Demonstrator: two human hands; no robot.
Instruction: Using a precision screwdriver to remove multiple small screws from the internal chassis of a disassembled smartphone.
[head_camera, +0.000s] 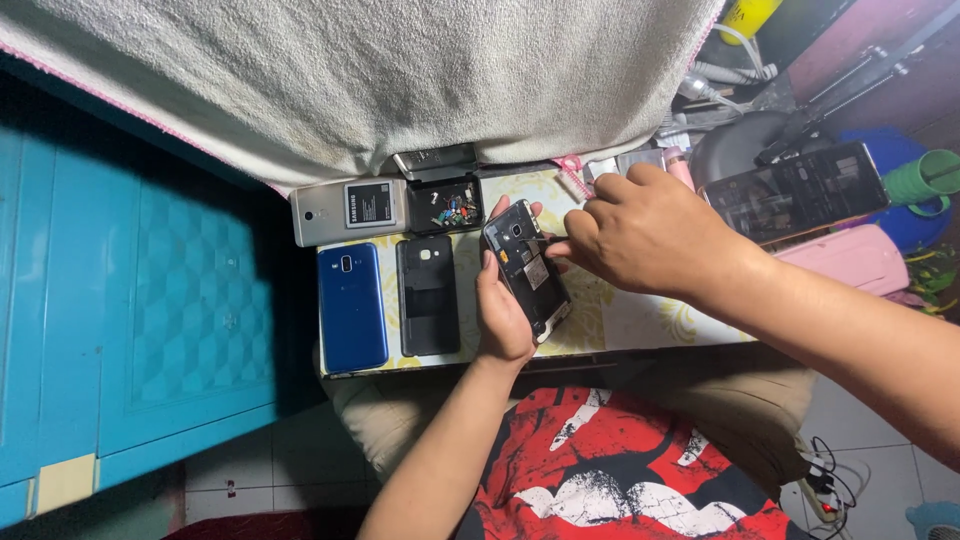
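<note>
Left hand (503, 312): you cradle the opened phone (527, 268) over the small table (640, 325), back facing up for access | Right hand (640, 232): fingers pinched on a thin tool at its upper edge | Parts tray (446, 205) near.

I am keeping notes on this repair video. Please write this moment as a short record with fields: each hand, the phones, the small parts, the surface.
left hand: grips an opened phone, back cover off
right hand: at the phone's upper part, pinching a thin tool; tip hidden
blue phone: flat, face down
black back cover: flat, beside the blue phone
silver phone: a battery on it
black tray: holds small coloured parts
table: floral covering
</note>
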